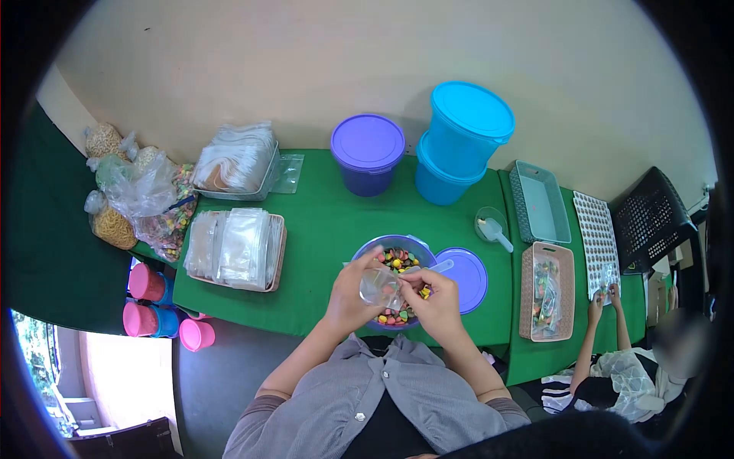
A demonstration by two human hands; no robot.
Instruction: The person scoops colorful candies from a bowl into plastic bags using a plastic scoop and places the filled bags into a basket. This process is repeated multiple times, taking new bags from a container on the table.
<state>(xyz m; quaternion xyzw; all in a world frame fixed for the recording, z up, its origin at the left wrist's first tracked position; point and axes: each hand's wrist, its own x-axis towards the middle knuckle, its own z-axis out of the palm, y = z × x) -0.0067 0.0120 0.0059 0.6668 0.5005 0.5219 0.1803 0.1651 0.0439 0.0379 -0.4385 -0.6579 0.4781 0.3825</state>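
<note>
In the head view, my left hand (351,293) is closed on a small clear plastic bag (380,288), with a little something coloured inside. My right hand (433,300) pinches at the bag's right edge. Both hands are above a purple bowl (370,246) of colourful candy-like pieces (397,261) in pink, yellow, green and dark tones. A scoop's pale translucent handle (442,266) sticks out over the bowl's right rim, behind my right hand. The scoop's head is hidden. Beside the bowl lies a round purple lid (464,281).
Baskets of plastic bags (243,249) (237,161) stand left. At the back are a purple tub (368,155) and stacked blue tubs (468,126). A small cup with a scoop (493,228), a pink basket (566,306) and a co-worker's hands (604,297) are right.
</note>
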